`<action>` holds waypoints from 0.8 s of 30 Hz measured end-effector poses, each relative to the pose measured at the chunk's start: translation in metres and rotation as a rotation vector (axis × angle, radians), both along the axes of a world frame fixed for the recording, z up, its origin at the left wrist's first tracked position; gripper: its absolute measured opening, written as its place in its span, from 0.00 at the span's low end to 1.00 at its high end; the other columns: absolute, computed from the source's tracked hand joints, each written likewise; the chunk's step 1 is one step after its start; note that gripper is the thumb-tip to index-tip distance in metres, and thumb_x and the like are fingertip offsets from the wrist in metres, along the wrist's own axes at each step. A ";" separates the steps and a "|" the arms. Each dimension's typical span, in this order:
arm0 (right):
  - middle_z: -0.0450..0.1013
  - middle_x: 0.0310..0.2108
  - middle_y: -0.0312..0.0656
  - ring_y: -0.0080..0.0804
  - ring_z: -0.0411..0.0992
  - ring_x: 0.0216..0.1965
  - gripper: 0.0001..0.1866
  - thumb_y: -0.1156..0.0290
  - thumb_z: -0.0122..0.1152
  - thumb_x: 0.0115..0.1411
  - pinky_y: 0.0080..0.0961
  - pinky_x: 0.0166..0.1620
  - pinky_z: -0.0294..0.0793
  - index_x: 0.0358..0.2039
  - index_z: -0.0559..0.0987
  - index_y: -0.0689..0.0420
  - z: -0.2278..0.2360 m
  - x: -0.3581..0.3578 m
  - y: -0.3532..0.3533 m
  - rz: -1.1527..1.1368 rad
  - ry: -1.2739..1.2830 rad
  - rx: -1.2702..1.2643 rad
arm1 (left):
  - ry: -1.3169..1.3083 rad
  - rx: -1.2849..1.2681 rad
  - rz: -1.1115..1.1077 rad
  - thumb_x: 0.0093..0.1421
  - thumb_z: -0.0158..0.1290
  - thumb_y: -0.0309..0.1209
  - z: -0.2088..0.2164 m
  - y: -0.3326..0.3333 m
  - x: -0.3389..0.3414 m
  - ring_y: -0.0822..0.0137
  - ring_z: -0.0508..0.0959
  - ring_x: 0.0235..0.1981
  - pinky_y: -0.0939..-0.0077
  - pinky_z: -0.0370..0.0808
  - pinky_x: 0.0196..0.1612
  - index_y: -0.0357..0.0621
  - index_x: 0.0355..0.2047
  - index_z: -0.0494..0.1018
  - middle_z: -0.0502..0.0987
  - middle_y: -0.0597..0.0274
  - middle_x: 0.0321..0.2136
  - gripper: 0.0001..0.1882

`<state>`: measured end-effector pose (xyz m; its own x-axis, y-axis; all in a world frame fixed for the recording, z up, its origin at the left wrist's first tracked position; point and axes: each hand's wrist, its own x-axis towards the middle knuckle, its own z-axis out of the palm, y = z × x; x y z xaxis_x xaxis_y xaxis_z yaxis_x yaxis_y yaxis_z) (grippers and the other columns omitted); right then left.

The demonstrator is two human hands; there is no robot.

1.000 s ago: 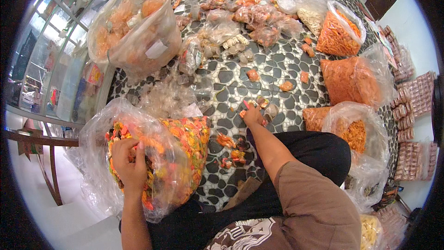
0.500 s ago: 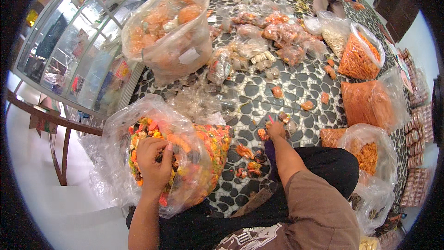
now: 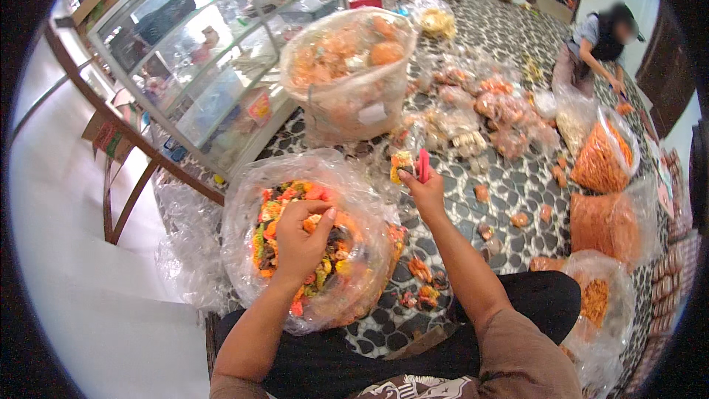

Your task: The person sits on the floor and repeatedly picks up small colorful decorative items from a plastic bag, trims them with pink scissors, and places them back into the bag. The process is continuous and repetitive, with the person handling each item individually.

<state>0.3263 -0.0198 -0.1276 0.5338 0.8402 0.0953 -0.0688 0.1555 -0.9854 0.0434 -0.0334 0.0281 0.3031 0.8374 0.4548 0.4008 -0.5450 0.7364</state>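
My left hand [image 3: 301, 242] is over the wide mouth of a big clear plastic bag [image 3: 240, 240], its thumb and fingers drawn together. What they hold, if anything, is hidden. Colourful curled snacks [image 3: 269, 198] in orange, yellow, green and dark brown fill the bag. To the right of it, my right hand [image 3: 426, 191] is raised and closed on a small clear packet [image 3: 401, 162] of the same kind of snacks. A slim pink-red object [image 3: 423, 165] stands up from that grip too; its kind is unclear. Several small filled packets [image 3: 427, 295] lie on the floor by my legs.
A tall bag of orange packets [image 3: 347, 114] stands ahead, beside a glass display case [image 3: 199, 66]. Heaped packets [image 3: 509, 118] cover the middle floor. Large bags of orange snacks [image 3: 602, 159] line the right side. Another person [image 3: 594, 48] crouches at the far right.
My right hand has lifted from the floor, moving left toward the bag, and now shows a packet with the pink-red object. My left hand stays over the snacks. The view has tilted up.
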 end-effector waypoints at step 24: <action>0.78 0.30 0.48 0.34 0.76 0.32 0.18 0.61 0.67 0.63 0.36 0.40 0.74 0.41 0.79 0.66 0.219 -0.129 0.015 0.817 -0.682 0.138 | -0.703 -0.476 -0.046 0.72 0.54 0.39 0.031 0.027 -0.050 0.76 0.76 0.21 0.80 0.74 0.26 0.35 0.42 0.80 0.77 0.66 0.23 0.16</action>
